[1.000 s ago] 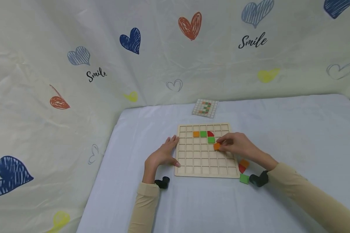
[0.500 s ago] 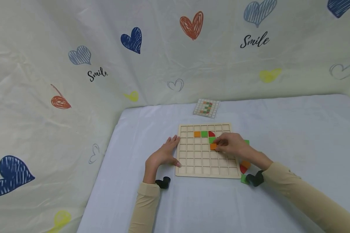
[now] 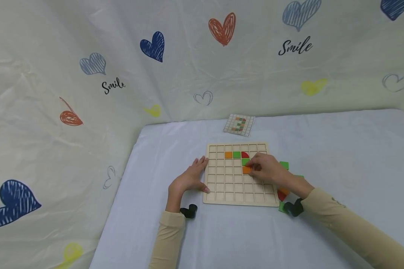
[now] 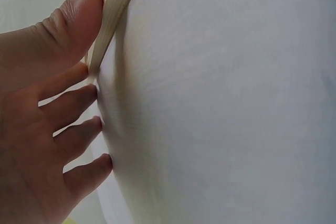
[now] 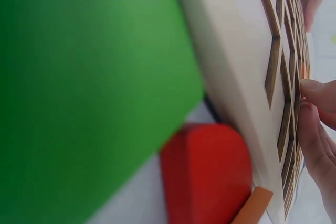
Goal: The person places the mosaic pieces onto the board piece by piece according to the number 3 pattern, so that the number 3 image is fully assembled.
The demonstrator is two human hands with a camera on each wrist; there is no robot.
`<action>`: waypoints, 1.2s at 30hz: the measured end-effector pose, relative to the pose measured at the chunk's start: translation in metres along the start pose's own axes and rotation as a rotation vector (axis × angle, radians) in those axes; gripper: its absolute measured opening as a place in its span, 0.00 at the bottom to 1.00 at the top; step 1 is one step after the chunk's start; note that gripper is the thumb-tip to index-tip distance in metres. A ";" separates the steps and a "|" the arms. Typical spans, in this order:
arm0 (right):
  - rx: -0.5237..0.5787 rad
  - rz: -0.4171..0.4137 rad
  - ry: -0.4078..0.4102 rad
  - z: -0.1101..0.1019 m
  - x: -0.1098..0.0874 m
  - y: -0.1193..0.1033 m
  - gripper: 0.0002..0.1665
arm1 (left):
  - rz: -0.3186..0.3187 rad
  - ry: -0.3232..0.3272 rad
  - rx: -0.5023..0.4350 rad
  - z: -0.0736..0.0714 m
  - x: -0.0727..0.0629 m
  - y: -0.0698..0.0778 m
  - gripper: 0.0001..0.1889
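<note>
Pale cloth (image 3: 252, 71) printed with hearts filled the top and left of the frame, behind a white-covered table (image 3: 343, 157). Mid-frame lay the gridded wooden board (image 3: 227, 188). At its left edge the left hand (image 3: 190, 177) rested with spread fingers, grasping nothing; from the right of the frame, the right hand (image 3: 267, 168) reached over it. Above the board sat a patterned card (image 3: 239, 125).

Within the last second the lower orange tile (image 3: 246, 170) had moved leftward and straightened, coming into the cell directly below a green tile (image 3: 245, 161). That seemingly made it the third piece down, under the round-cornered red tile (image 3: 244, 155) at the row's right end. It looked square, plain and bright, its right edge partly covered by fingertips; whether they pinched it or merely touched it, I could not tell.
</note>
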State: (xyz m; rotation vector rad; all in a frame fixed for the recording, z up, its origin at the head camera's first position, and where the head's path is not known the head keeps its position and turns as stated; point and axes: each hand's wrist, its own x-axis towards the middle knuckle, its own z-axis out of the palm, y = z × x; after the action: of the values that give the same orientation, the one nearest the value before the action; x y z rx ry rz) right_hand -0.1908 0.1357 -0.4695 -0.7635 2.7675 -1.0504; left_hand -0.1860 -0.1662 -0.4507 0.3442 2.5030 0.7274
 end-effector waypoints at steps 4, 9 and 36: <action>0.004 -0.015 0.001 -0.002 -0.002 0.003 0.12 | -0.006 -0.005 0.010 0.000 0.001 0.000 0.62; -0.008 -0.037 0.029 -0.008 -0.011 0.006 0.12 | -0.014 -0.007 0.023 0.001 0.002 0.001 0.62; -0.070 -0.094 0.005 -0.048 -0.081 0.025 0.16 | -0.013 -0.011 0.008 -0.001 -0.001 0.004 0.61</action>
State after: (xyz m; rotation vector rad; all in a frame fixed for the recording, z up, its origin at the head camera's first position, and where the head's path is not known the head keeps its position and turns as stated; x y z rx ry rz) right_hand -0.1426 0.2191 -0.4569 -0.9087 2.8109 -0.9763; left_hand -0.1853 -0.1639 -0.4478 0.3328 2.4965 0.7089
